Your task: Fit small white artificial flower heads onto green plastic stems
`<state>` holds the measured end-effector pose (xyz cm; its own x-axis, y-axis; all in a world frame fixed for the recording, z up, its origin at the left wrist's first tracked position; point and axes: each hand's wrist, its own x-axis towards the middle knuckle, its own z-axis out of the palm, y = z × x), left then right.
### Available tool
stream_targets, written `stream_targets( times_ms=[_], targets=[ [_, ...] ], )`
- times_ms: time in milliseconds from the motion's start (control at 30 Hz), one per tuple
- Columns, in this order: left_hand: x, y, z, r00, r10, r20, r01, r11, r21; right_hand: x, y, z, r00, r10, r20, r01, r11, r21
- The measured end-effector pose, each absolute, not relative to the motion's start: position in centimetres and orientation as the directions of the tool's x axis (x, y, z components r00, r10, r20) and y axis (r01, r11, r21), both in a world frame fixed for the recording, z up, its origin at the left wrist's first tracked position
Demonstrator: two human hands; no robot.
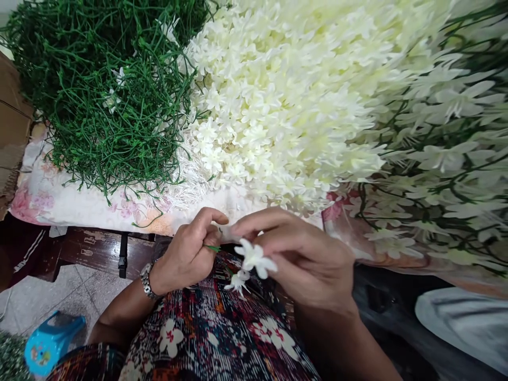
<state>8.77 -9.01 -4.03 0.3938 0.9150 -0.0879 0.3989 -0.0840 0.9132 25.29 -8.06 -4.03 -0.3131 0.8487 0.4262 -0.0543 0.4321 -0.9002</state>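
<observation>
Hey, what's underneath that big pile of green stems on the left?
A pink-flowered cloth shows under the green stems, spread over a dark wooden bench. The stems cover the cloth's middle, so anything lying there cannot be seen.

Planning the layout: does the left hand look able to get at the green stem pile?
Probably yes: the left hand lies near the green stem pile, only cloth between them, though it pinches a small stem.

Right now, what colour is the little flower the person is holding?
The flower is creamy white, on a green stem; the head view shows it best.
</observation>
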Motion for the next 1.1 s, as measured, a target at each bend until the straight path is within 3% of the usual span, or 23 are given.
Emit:
stream_targets(
  times_ms=[100, 167, 333, 567, 767, 933, 1100],
  targets=[
    [9.0, -8.5, -3.6, 0.478, 0.874, -0.085, 0.384, -0.120, 0.915, 24.8, -8.1, -3.2, -0.480, 0.729, 0.489, -0.007, 0.554, -0.832],
    [9.1, -8.4, -3.6, 0.519, 0.851, -0.081, 0.388, -0.151, 0.909, 24.5, -8.2, -3.4, -0.498, 0.711, 0.497, 0.001, 0.573, -0.819],
    [9.4, -9.2, -4.2, 0.448, 0.894, -0.017, 0.380, -0.174, 0.908, 24.3, -8.6, -4.6, -0.362, 0.803, 0.473, 0.000, 0.507, -0.862],
    [9.7, -10.0, -4.9, 0.250, 0.944, 0.216, 0.274, -0.283, 0.919, 24.0, -9.2, -5.5, -0.219, 0.885, 0.411, -0.003, 0.420, -0.907],
    [9.1, -9.7, -5.5, 0.178, 0.959, 0.223, 0.183, -0.255, 0.949, 24.6, -9.0, -5.3, -0.088, 0.902, 0.422, 0.094, 0.429, -0.898],
    [8.7, -9.7, -5.6, 0.173, 0.956, 0.238, 0.204, -0.271, 0.941, 25.3, -9.0, -4.5, -0.272, 0.861, 0.430, 0.313, 0.502, -0.806],
    [8.6, -9.7, -5.5, 0.196, 0.946, 0.257, 0.268, -0.304, 0.914, 25.2, -9.1, -4.2, -0.354, 0.822, 0.447, 0.406, 0.565, -0.718]
  ],
)
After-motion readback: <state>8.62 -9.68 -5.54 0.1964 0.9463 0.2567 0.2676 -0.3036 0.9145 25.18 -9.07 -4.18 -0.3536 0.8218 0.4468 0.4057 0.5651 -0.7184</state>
